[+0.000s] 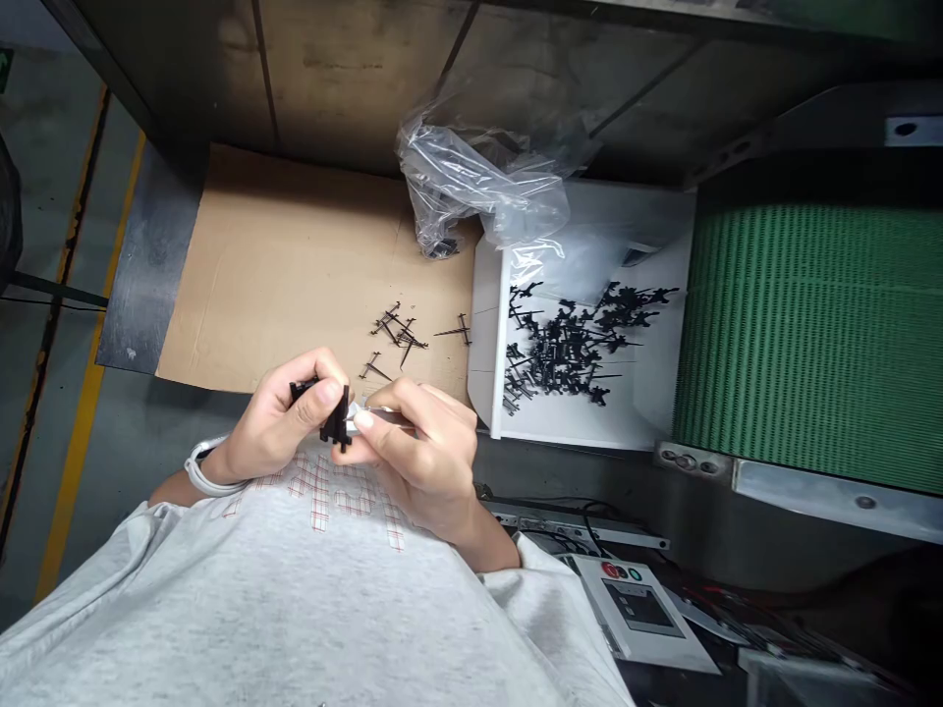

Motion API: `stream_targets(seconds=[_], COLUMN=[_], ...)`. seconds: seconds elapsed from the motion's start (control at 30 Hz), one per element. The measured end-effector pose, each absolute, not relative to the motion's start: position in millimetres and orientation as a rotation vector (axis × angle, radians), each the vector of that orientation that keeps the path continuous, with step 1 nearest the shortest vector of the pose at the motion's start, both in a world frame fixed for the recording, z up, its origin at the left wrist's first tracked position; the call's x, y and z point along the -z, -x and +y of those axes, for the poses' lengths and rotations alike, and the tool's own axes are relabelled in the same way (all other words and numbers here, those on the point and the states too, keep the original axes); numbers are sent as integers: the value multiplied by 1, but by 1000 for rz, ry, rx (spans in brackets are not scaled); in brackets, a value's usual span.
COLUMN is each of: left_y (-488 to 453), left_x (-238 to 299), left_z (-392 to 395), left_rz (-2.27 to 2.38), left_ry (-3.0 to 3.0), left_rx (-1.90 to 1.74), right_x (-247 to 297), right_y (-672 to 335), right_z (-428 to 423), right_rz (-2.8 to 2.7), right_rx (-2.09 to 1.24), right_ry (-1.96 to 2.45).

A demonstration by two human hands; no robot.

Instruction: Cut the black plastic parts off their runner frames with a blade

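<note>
**Close work, held in front of you**

Your hands are together, just above your grey T-shirt (295,599). Your left hand (276,422), with a white wristband (210,469) at its wrist, clamps a black moulded piece (335,417) between thumb and fingers. Your right hand (419,457) comes in from 3 o'clock, pinching a small pale item (360,419) that sits against the black moulded piece; its exact kind is hidden by your fingers. The step in hand is work on this single piece, held up off every surface.

At about 1 o'clock from your hands, a small loose group of black spiked parts (398,334) lies on a cardboard sheet (257,285), with a crumpled clear plastic bag (471,187) beyond it. Toward 2 o'clock, a white box (490,334) holds a larger heap of black spiked parts (567,344). A green ribbed belt (810,344) runs at 3 o'clock, and a control box (634,604) with red and green buttons sits at 4 o'clock.
</note>
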State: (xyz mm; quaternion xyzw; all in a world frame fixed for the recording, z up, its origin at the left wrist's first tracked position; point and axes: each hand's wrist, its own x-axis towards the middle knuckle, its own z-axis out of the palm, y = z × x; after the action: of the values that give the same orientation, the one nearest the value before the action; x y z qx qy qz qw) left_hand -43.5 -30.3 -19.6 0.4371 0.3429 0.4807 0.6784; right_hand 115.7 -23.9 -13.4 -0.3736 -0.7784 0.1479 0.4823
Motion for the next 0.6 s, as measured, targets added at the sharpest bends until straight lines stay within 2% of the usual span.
stream_targets(seconds=[0.6], left_y=[44], left_x=[17], left_z=[-29], left_rz=[705], left_ry=[-932], left_rx=[-1068], right_x=[21], right_y=[-112], right_z=[-25], right_rz=[-1815], right_rx=[-453], right_ry=[889])
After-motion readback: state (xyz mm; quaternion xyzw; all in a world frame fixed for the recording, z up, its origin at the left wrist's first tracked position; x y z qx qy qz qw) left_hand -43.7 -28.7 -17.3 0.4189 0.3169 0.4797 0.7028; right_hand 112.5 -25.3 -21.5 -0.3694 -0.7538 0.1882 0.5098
